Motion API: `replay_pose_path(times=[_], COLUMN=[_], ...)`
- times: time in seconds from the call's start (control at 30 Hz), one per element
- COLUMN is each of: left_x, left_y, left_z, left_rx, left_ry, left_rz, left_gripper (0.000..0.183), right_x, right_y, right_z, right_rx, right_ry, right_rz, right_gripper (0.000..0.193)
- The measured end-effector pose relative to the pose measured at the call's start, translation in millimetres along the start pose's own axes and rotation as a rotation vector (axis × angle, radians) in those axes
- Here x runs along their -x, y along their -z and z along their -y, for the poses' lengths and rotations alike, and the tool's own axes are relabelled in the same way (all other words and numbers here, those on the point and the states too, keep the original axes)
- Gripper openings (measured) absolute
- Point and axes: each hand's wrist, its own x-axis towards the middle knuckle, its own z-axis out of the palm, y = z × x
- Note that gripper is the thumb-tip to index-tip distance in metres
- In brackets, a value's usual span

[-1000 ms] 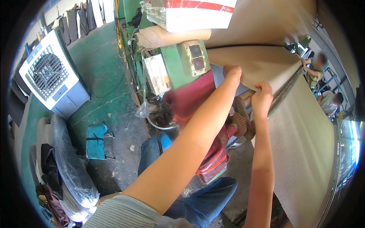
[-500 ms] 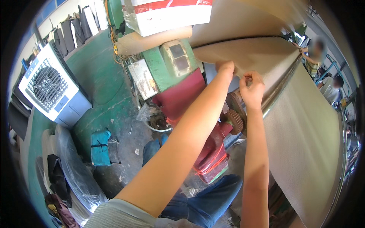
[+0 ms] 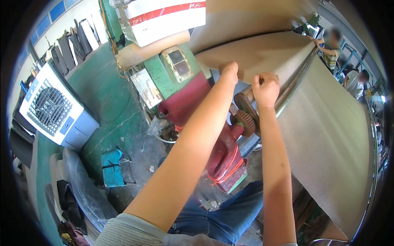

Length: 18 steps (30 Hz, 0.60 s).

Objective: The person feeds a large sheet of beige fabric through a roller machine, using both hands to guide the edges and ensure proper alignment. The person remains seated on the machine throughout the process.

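A wide tan sheet of material [image 3: 271,51] stretches away from me, its near edge at my hands. My left hand [image 3: 229,70] is closed on that edge, with most of its fingers hidden behind the wrist. To its right, my right hand [image 3: 266,86] is curled into a closed grip at the sheet's edge, knuckles up. Just below the hands sit a rusty gear [image 3: 246,123] and a brown metal lever-like part [image 3: 243,102]. A long metal bar [image 3: 293,92] runs from near my right hand toward the far right.
A green machine housing [image 3: 158,78] with maroon cloth [image 3: 188,98] stands left of my hands, a white-and-red box [image 3: 164,24] behind it. More tan sheet [image 3: 328,135] hangs at right. A co-worker [image 3: 330,51] holds the far end. An air cooler [image 3: 57,106] stands at left.
The whole view has shifted, so things sit further left and mostly higher. My right fingers have curled in more tightly. Both hands stay at the sheet's edge.
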Motion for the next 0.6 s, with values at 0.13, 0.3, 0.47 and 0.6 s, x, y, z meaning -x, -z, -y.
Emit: replay_pose_path(times=[0.13, 0.3, 0.47, 0.6], left_x=[-11, 23, 5, -3], left_y=[14, 11, 7, 3], left_z=[-3, -15, -5, 9], left_rx=[-0.001, -0.041, -0.060, -0.012], left_ry=[0.008, -0.001, -0.026, -0.089], left_rz=[-0.002, -0.041, -0.222, -0.021], left_gripper=[0.031, 0.032, 0.026, 0.025], right_x=[-3, -5, -3, -2], right_y=[-3, 9, 1, 5], right_z=[12, 4, 3, 5], right_rx=[-0.008, 0.038, 0.002, 0.010], right_ry=[0.022, -0.023, 0.025, 0.007], right_rz=[-0.050, -0.029, -0.045, -0.052], right_gripper=[0.012, 0.010, 0.010, 0.009])
